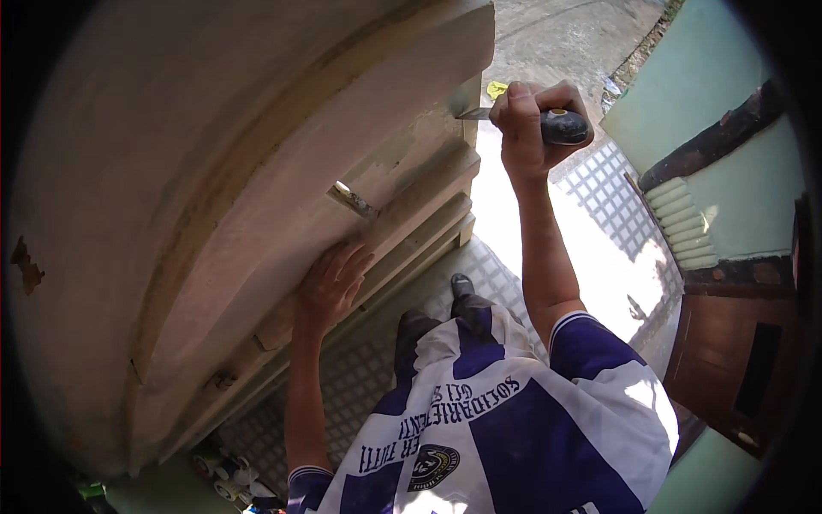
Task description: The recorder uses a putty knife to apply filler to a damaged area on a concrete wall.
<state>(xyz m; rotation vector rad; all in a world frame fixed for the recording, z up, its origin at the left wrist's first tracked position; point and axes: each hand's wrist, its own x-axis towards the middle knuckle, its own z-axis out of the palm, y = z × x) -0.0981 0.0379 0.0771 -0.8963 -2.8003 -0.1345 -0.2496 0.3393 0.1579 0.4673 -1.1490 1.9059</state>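
Note:
My right hand (pixel 524 133), raised at the upper middle, is closed around the handle of a putty knife (pixel 565 127). The handle is black with a small yellow spot. Its thin metal blade points left and meets the edge of a large pale wooden panel (pixel 282 206), which looks like a door with raised mouldings and a curved ridge. Whether the blade presses in or only rests there I cannot tell. Lower down, my left hand (pixel 332 278) lies open and flat on the panel, below a narrow slot (pixel 352 199) cut through the wood.
Stepped rails (pixel 428 227) run along the panel's near side. Patterned tiles (pixel 599 184), partly in bright sun, cover the floor. A yellow scrap (pixel 497 89) lies beyond my right hand. At right are a pale green wall (pixel 736 214) and a brown wooden piece (pixel 723 360). A wheeled toy (pixel 227 480) sits lower left.

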